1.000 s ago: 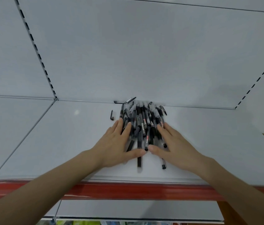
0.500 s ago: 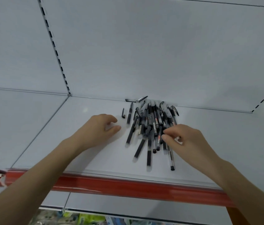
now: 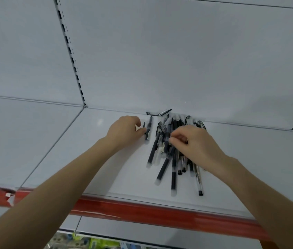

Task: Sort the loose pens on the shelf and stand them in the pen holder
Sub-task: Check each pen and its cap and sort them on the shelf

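Note:
Several black and clear pens lie in a loose pile on the white shelf, near its back wall. One pen lies apart at the pile's left, with a small black cap beside it. My left hand has its fingers curled, and its thumb tip touches that separate pen's left side. My right hand rests on top of the pile, fingertips pinching a pen in its middle. No pen holder is in view.
Two more pens lie against the back wall behind the pile. A red price rail runs along the shelf's front edge. A slotted upright divides the back panel. Coloured goods show on the shelf below.
Both hands have lifted off the flattened pile. The left has moved left to the separate pen, and the right has curled its fingers onto a pen in the pile. The camera has shifted left.

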Available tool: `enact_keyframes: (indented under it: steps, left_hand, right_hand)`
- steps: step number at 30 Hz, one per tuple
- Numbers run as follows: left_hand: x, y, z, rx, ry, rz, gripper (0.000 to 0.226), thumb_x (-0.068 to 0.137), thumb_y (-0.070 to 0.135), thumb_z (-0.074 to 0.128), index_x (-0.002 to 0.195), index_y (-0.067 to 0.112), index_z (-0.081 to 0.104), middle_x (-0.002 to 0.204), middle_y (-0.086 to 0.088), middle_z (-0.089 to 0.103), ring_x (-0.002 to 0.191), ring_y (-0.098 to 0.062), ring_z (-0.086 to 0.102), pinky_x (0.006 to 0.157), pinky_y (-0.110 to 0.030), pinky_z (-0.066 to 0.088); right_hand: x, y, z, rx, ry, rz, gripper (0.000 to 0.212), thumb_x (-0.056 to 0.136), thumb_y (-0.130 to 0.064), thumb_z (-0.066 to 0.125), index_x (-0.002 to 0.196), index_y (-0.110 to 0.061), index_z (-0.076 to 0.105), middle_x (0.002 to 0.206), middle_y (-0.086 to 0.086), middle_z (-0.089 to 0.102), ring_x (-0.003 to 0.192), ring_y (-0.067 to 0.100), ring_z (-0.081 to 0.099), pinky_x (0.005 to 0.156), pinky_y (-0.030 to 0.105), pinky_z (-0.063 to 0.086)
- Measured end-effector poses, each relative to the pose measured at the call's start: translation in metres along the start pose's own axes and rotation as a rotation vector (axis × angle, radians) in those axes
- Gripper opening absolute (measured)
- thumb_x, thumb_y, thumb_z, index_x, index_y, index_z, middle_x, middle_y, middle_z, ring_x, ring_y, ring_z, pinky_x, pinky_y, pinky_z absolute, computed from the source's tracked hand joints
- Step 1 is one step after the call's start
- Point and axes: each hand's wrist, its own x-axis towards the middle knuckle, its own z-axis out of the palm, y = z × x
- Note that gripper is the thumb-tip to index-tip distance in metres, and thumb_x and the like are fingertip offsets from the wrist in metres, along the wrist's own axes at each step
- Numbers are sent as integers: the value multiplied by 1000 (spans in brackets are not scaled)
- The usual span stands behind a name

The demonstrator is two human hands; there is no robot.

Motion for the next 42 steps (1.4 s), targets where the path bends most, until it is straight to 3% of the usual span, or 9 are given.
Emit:
enact_keyframes:
  steps: [5, 11, 16, 23, 26, 32, 36, 39, 42]
  left_hand:
    - [11, 13, 6, 124, -38, -49, 55, 80, 58, 55, 107, 9, 56, 101, -4, 56, 95, -25, 56, 70, -29, 39]
    - [17, 11, 2, 99, -123, -45, 34, 82, 34, 59, 104, 6, 57, 102, -10, 63, 93, -26, 56, 72, -31, 42]
    - [15, 5, 1, 57, -129, -40, 10, 81, 22, 57, 81, 15, 50, 82, -8, 53, 75, -24, 46, 66, -30, 38]
    - [6, -1, -5, -72, -79, -32, 19, 81, 25, 64, 76, 6, 63, 74, -6, 59, 70, -22, 51, 63, -26, 41]
    - [-3, 4, -8, -252, 69, 28, 13, 82, 25, 66, 79, 14, 63, 72, 3, 58, 65, -8, 51, 56, -10, 37]
    - [-23, 39, -15, -499, 187, 192, 9, 79, 18, 69, 86, 14, 66, 80, -2, 67, 72, -11, 59, 64, -13, 44]
    - [-27, 50, -16, -537, 137, 252, 10, 80, 13, 69, 87, 16, 62, 79, 4, 67, 75, -8, 64, 69, -13, 49]
    - [-31, 46, -12, -402, 77, 263, 10, 82, 12, 66, 78, 19, 60, 70, 13, 60, 67, -1, 57, 66, -9, 44]
    - [-41, 40, -5, -268, -42, 268, 7, 83, 17, 65, 77, 13, 64, 70, 8, 62, 67, -6, 56, 65, -16, 44]
  right_hand:
    - [16, 5, -4, 4, 25, -8, 15, 88, -22, 58, 94, -12, 67, 87, -4, 61, 84, 12, 55, 81, 30, 46]
    - [23, 14, -4, 16, 23, -3, 16, 87, -21, 59, 95, -8, 67, 83, -7, 56, 80, 8, 51, 77, 22, 42]
    - [34, 9, -2, 35, -9, 6, 15, 88, -19, 57, 91, -9, 67, 83, -5, 62, 83, 13, 57, 83, 34, 48]
    - [41, 8, 7, 90, -24, 8, 15, 88, -19, 58, 90, -10, 68, 89, 1, 69, 84, 14, 62, 84, 33, 50]
    - [41, 6, 7, 238, 10, 66, 11, 86, -23, 61, 84, -15, 69, 78, -6, 67, 78, 11, 63, 83, 29, 51]
    - [33, -12, -4, 804, -1, 132, 7, 86, -21, 62, 81, -23, 68, 78, 4, 70, 69, 6, 64, 63, 13, 50]
    - [25, -9, -11, 893, 119, 160, 10, 86, -19, 62, 80, -15, 69, 81, 9, 71, 72, 12, 66, 66, 20, 52]
    - [17, 6, -19, 952, 161, 284, 12, 88, -15, 59, 81, -6, 64, 80, 5, 71, 74, 14, 71, 72, 25, 58]
    - [2, 28, -28, 931, 154, 374, 12, 90, -11, 55, 85, -1, 59, 78, 5, 70, 71, 15, 71, 69, 24, 58]
